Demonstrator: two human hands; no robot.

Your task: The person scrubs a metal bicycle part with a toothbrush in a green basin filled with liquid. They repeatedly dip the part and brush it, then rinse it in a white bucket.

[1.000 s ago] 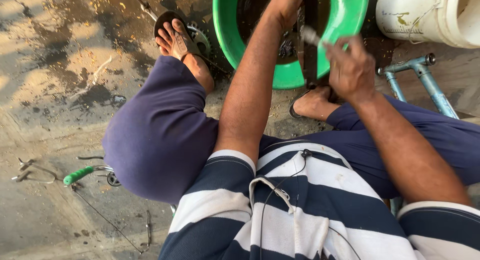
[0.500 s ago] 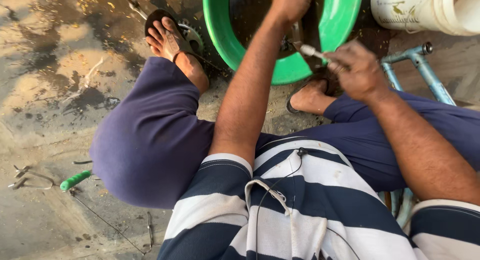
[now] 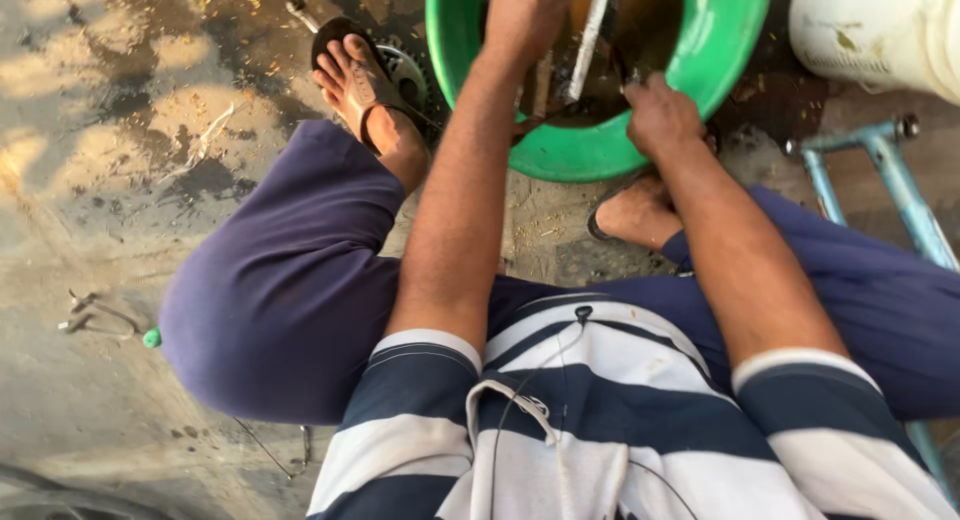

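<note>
Mid-job, I judge: both hands work inside the green plastic basin on the wet concrete floor. Left hand grips dark parts beside a thin pale metal strip; right hand is fisted at the rim, contents hidden. White bucket and blue metal frame sit nearby.

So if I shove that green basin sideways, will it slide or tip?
The green basin looks like wide, low plastic, so tipping seems unlikely. It appears to hold dark liquid, which would probably slosh and add weight. It sits on rough, gritty ground, so it would likely drag rather than glide.
</note>
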